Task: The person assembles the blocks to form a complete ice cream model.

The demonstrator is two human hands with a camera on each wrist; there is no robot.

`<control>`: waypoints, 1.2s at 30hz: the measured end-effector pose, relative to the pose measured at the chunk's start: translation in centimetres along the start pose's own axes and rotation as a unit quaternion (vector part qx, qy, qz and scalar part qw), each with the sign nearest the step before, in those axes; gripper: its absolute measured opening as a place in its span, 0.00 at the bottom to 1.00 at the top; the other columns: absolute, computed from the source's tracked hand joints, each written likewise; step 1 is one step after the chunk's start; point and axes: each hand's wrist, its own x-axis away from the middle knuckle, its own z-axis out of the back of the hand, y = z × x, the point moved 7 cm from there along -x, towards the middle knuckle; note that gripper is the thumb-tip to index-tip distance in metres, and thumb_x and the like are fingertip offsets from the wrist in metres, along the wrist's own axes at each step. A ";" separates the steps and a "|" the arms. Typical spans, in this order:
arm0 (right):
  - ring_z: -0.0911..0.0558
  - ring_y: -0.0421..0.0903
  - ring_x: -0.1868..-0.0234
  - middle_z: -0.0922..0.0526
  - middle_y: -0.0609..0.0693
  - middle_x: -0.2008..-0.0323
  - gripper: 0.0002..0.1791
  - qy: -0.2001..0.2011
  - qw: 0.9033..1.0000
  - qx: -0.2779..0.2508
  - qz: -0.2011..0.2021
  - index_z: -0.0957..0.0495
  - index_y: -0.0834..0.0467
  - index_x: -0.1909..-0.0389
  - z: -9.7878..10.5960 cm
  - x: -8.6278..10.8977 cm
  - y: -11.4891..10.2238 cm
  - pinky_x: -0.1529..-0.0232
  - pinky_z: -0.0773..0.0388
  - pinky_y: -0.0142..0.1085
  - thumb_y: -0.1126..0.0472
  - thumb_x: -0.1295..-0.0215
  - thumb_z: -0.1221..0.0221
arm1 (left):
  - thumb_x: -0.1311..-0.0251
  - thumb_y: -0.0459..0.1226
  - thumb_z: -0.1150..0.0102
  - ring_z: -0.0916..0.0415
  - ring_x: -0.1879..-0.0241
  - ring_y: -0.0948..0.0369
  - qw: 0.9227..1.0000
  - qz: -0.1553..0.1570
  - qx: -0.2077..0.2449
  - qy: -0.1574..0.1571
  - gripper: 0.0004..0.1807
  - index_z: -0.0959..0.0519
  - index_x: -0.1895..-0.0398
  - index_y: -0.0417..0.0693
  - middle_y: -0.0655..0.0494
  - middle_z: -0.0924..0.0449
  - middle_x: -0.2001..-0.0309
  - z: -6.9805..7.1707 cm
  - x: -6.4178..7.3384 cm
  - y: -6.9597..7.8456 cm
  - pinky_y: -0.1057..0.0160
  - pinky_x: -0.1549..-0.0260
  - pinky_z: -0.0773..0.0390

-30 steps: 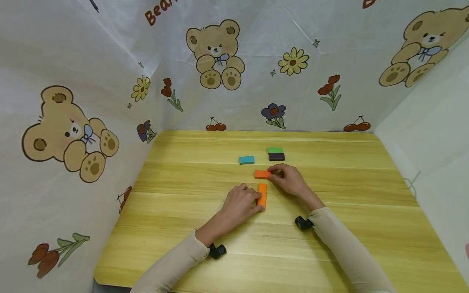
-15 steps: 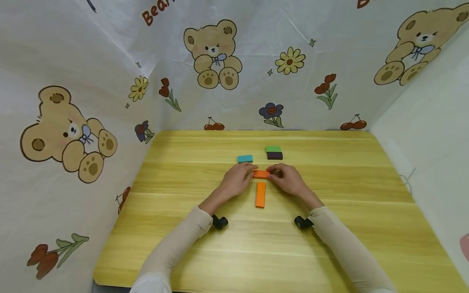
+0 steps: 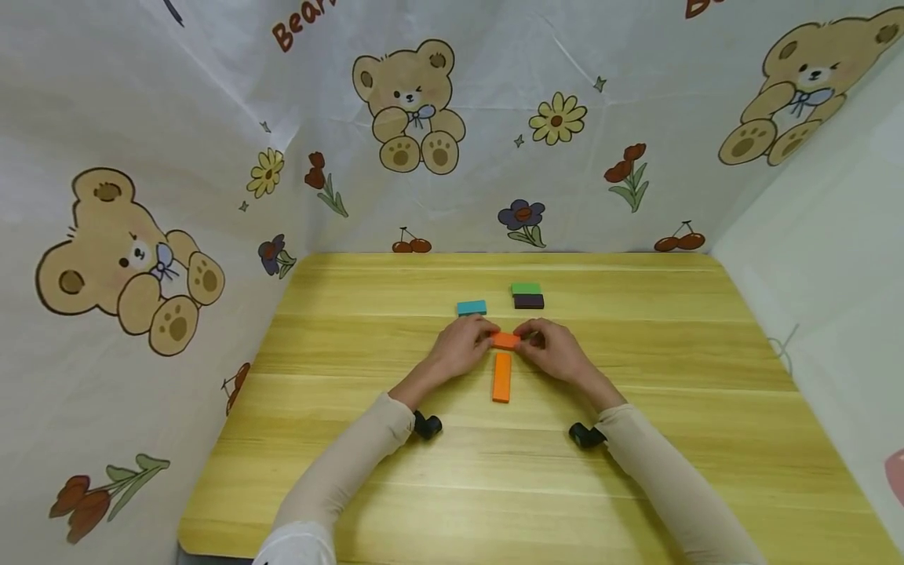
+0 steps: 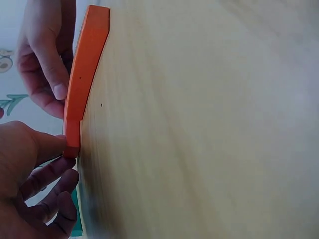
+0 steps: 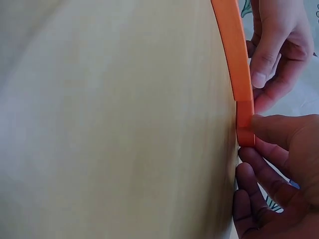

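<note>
Both hands hold a red-orange block [image 3: 504, 340] by its two short ends, lying crosswise on the table. My left hand [image 3: 462, 346] pinches the left end between thumb and fingers. At the right end, the thumb and fingers of my right hand [image 3: 554, 350] do the same. Just below it in the head view, a lighter orange block [image 3: 501, 377] lies lengthwise, pointing at the middle of the held one. In the left wrist view this lengthwise block [image 4: 88, 59] covers part of the held block [image 4: 73, 137].
Beyond the left hand lies a teal block [image 3: 472, 308]. Farther back, a dark purple block [image 3: 528, 301] sits against a green block [image 3: 526, 289]. The wooden table [image 3: 636, 314] ends at a bear-printed cloth [image 3: 466, 212] behind and on the left.
My left hand has let go of the lengthwise orange block and moved forward to the red-orange block's left end. That block has shifted slightly nearer and turned a little; my right hand kept hold.
</note>
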 end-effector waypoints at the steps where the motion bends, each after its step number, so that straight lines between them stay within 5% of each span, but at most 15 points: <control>1: 0.15 0.50 0.52 0.11 0.55 0.46 0.13 -0.002 1.000 -0.001 0.002 0.14 0.56 0.43 -0.1 0.0 0.0 0.45 0.17 0.49 0.57 0.23 0.34 | 0.20 0.43 0.41 0.19 0.44 0.56 1.000 0.000 -0.002 -0.001 0.16 0.13 0.36 0.56 0.57 0.15 0.41 0.0 0.0 -0.1 0.55 0.47 0.18; 23: 0.15 0.54 0.43 0.10 0.53 0.46 0.12 -0.036 0.998 -0.008 0.053 0.13 0.56 0.45 -0.3 0.6 -0.7 0.35 0.21 0.55 0.58 0.24 0.33 | 0.21 0.47 0.40 0.24 0.55 0.61 1.000 -0.016 -0.020 -0.018 0.16 0.13 0.37 0.57 0.60 0.13 0.45 0.0 1.7 0.5 0.62 0.56 0.23; 36: 0.15 0.52 0.44 0.10 0.51 0.48 0.13 -0.034 0.998 -0.023 0.037 0.13 0.54 0.45 -0.1 0.5 -0.1 0.36 0.21 0.53 0.54 0.24 0.33 | 0.20 0.49 0.41 0.22 0.49 0.59 0.999 -0.021 -0.033 -0.008 0.17 0.15 0.36 0.58 0.60 0.15 0.41 -0.1 2.3 0.7 0.59 0.50 0.20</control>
